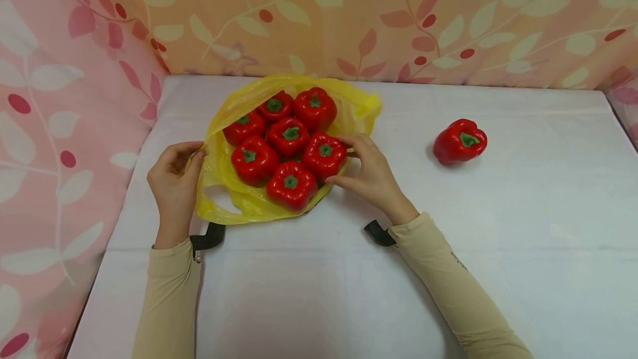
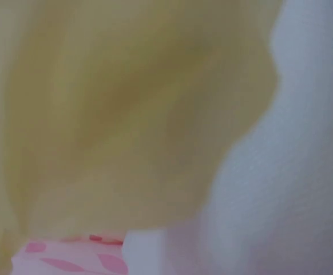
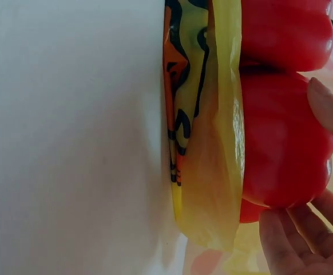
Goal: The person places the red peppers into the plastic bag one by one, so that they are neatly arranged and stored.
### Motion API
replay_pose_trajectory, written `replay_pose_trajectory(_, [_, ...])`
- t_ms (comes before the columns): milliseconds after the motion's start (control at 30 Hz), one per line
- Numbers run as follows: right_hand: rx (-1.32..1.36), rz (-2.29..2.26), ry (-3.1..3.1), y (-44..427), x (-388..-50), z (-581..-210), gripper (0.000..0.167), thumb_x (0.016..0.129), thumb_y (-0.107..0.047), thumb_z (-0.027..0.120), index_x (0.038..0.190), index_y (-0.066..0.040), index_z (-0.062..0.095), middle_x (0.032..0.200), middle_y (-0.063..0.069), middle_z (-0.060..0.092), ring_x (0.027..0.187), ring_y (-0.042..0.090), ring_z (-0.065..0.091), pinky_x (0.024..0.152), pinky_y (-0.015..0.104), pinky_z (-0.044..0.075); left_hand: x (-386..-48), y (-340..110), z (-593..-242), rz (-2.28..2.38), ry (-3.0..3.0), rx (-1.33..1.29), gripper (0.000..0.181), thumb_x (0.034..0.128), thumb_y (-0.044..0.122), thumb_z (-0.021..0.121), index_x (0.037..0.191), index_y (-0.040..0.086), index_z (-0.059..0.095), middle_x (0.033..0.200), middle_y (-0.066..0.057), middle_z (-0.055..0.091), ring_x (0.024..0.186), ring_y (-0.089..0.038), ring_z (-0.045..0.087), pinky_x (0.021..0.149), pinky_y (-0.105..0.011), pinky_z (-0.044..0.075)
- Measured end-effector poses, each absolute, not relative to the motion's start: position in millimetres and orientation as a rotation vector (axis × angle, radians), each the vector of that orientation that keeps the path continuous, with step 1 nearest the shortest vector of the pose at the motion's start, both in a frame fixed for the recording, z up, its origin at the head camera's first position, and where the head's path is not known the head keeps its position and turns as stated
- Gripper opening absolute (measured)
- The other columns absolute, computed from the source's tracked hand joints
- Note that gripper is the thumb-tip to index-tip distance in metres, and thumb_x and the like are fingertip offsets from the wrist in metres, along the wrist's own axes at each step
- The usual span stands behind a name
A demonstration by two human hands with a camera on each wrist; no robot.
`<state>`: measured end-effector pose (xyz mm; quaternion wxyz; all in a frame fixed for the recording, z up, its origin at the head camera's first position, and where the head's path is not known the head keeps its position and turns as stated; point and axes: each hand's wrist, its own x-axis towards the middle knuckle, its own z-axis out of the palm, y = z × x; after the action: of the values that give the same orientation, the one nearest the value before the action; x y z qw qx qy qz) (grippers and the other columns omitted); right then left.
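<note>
A yellow plastic bag (image 1: 299, 83) lies with its mouth spread on the table, several red bell peppers with green stems inside it. My left hand (image 1: 174, 179) pinches the bag's left edge between thumb and fingers. In the left wrist view the blurred yellow bag (image 2: 126, 114) fills most of the picture, and the hand is hidden. With thumb and fingers on its two sides, my right hand (image 1: 371, 173) grips a bell pepper (image 1: 324, 155) at the right of the group. The right wrist view shows this bell pepper (image 3: 284, 137) beside the bag's rim, between thumb and fingers.
Another red bell pepper (image 1: 457, 143) lies tilted on the white table (image 1: 538, 226), off to the right of the bag. Flower-patterned cloth (image 1: 448, 15) stands behind the table, with more cloth (image 1: 65, 126) at the left. Black straps (image 1: 209, 236) show at both wrists.
</note>
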<state>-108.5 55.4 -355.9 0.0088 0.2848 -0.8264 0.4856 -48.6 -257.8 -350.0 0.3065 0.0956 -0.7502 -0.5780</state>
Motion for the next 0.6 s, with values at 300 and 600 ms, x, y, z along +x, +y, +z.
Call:
replay_pose_trajectory(300, [0.906, 1.392, -2.601, 48, -104, -359, 0.073, 0.069, -0.016, 0.085, 0.128, 0.000, 0.045, 0.119, 0.010, 0.048, 0.111, 0.020, 0.047, 0.092, 0.036, 0.046, -48, -258, -350, -1.492, -2.012, 0.256, 0.015, 0.0814, -0.010, 0.066, 0.095, -0.005, 0.070, 0.090, -0.006, 0.068, 0.085, -0.008, 0.065, 0.082, -0.018, 0.051])
replay_pose_trajectory(600, [0.842, 1.414, -2.617, 42, -102, -361, 0.074, 0.070, -0.018, 0.085, 0.128, 0.000, 0.043, 0.120, 0.012, 0.048, 0.109, 0.023, 0.048, 0.091, 0.036, 0.048, -48, -257, -349, -1.487, -2.015, 0.247, 0.015, 0.0816, -0.010, 0.066, 0.096, -0.006, 0.070, 0.090, -0.006, 0.068, 0.085, -0.008, 0.065, 0.082, -0.018, 0.051])
